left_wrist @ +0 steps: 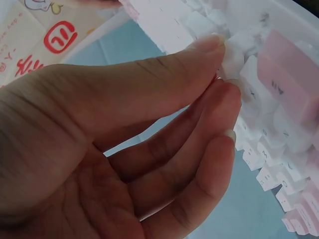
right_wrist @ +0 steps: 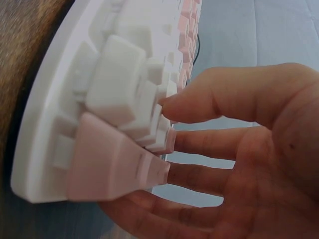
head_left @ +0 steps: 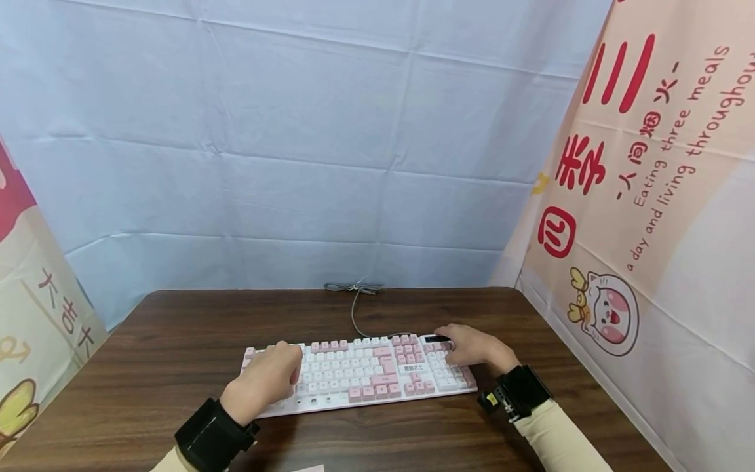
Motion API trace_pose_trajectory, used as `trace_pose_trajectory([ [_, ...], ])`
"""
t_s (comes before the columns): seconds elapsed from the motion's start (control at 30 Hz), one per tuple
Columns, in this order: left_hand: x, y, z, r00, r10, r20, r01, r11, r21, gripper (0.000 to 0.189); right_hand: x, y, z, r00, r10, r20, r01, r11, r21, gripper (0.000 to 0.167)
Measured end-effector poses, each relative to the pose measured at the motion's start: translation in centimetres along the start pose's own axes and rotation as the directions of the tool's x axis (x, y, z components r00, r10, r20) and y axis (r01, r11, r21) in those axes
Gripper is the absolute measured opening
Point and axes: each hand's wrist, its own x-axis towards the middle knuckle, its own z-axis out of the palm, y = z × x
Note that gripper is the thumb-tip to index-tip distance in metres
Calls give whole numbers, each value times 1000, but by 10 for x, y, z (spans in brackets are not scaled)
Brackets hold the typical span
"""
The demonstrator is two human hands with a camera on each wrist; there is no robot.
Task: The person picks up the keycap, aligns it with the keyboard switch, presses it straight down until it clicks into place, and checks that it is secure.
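Note:
A white and pink keyboard [head_left: 330, 408] lies on the wooden table, with a bare white strip and small dark spots along its front row. Over its left part is my left hand [head_left: 265, 377], thumb and fingertips drawn together. The left wrist view shows those tips at a white keycap [left_wrist: 232, 63], pinching it beside a pink Alt key [left_wrist: 289, 77]. At the keyboard's far right corner, my right hand [head_left: 472, 345] holds on, its thumb on the number-pad keys [right_wrist: 117, 77]. Its fingers reach past the pink keys [right_wrist: 107, 164] at the edge, their tips partly hidden.
A grey cable [head_left: 355, 287] runs from the keyboard to a tied bundle at the back of the table [head_left: 206, 328]. A pale object [head_left: 309, 469] shows at the near edge. Blue cloth [head_left: 295, 131] hangs behind; a printed curtain [head_left: 666, 164] stands on the right.

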Motion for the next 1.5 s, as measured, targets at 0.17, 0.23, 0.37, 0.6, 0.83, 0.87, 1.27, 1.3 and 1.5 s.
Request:
trace_pose_trajectory([
  [0.17,-1,0,0,1000,3,-17,-3,1000,19,36,0,0,1,1000,-6,-1,6,1000,3,64],
  [0.23,-1,0,1,1000,2,-21,-1,1000,23,36,0,0,1,1000,-9,-2,9,1000,3,64],
  [0.37,0,0,2,1000,4,-21,-3,1000,29,37,0,1,0,1000,-8,-1,8,1000,1,64],
  [0.6,1,1,4,999,11,-44,-9,999,36,40,-1,0,-1,1000,-16,2,16,1000,8,64],
  [0.83,2,1,9,996,35,-87,-31,998,50,44,-1,1,0,999,-36,7,36,999,-12,64],
  [0.87,3,1,10,995,34,-89,-30,998,47,44,-1,1,0,999,-36,6,36,999,-12,64],
  [1.27,6,0,12,994,50,-93,-47,998,34,42,-2,-3,-2,1000,-16,1,16,1000,-2,64],
  [1.3,7,0,13,994,52,-101,-48,998,45,41,-2,-3,-2,1000,-13,-1,13,1000,-1,64],
  [1.5,9,1,20,988,84,-133,-66,989,135,22,-1,-1,1,1000,-11,-2,11,1000,13,64],
])
